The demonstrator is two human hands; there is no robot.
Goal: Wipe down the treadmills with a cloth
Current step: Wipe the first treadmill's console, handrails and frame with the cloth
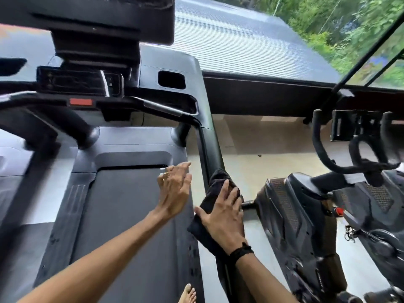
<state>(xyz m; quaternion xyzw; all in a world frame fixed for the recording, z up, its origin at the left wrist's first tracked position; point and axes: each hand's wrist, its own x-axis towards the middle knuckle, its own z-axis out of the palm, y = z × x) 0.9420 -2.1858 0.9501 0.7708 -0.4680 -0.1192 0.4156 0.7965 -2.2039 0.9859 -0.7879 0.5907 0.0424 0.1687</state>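
— Where's the black cloth (215,194)?
— Draped on the treadmill's right side rail (211,149), under the right hand (223,212), fingers spread flat on it.
— And the left hand (173,189)?
— Over the belt (126,215), fingers loosely spread, holding nothing.

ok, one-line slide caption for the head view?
Right hand presses a black cloth onto the dark treadmill's right handrail; left hand hovers open above the belt.

The right hand (223,212) presses a dark cloth (215,189) against the treadmill's side handrail (209,149), fingers spread. The left hand (175,184) hangs relaxed just left of it, above the belt (122,215). An exercise bike (306,215) stands right of the right hand.
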